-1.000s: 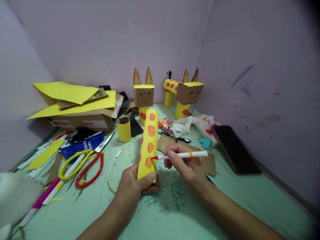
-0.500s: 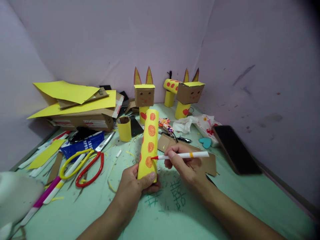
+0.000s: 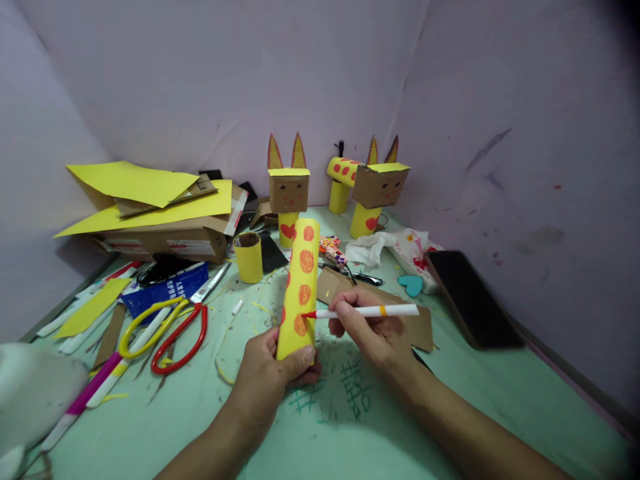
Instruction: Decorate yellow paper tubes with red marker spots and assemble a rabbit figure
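Two hands work above the green bench [image 3: 320,453]: the left hand [image 3: 277,367] is wrapped around the low end of one long yellow tube [image 3: 295,287], and the right hand [image 3: 365,327] pinches one red marker [image 3: 375,311]. The tube is tilted, at the middle of the scene; four orange-red dots make one row on it, and the marker tip is at the lowest. Two box-headed figures [image 3: 289,193] stand at the far side; the tube partly covers the left one. One pair of scissors [image 3: 203,333] lies left, one phone [image 3: 470,300] right, and one cardboard strip [image 3: 417,327] is partly behind the right hand. One short yellow tube [image 3: 249,260] stands upright, left of the long one; its inside seems brown, but it is too dark to tell its contents.
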A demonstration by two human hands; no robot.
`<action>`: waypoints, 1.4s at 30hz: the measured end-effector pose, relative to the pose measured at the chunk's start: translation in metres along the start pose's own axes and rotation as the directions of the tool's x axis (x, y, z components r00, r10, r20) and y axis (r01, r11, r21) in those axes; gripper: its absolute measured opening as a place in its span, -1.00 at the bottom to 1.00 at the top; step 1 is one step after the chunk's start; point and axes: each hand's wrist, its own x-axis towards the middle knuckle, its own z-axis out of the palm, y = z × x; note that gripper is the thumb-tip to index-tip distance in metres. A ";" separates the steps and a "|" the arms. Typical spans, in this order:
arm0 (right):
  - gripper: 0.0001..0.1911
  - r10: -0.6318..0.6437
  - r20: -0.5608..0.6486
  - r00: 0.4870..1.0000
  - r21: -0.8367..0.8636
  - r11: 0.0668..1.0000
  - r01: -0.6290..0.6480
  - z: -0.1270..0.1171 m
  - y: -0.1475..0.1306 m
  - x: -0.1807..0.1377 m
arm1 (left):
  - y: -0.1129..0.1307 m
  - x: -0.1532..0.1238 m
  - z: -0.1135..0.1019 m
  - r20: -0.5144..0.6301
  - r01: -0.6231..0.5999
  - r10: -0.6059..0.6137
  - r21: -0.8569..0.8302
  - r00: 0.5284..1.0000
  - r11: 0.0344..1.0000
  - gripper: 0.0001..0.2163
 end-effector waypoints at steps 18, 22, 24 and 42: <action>-0.79 0.024 0.066 0.998 -0.020 1.000 -0.023 0.001 -0.002 -0.002 | -0.005 0.004 -0.006 0.053 0.012 -0.012 -0.008 0.999 1.000 -0.66; -0.80 0.035 0.034 0.999 0.004 0.999 -0.036 0.002 -0.001 -0.002 | -0.004 0.005 -0.006 0.042 0.012 -0.012 -0.006 0.999 1.000 -0.67; -0.79 0.028 0.001 1.000 0.011 1.000 -0.028 0.003 0.000 -0.001 | -0.005 0.006 -0.006 0.041 0.013 -0.013 -0.003 0.999 1.000 -0.67; -0.81 0.055 -0.004 0.998 0.002 0.998 -0.055 0.001 -0.001 0.001 | -0.003 0.004 -0.006 0.032 0.015 -0.014 -0.024 0.999 1.000 -0.66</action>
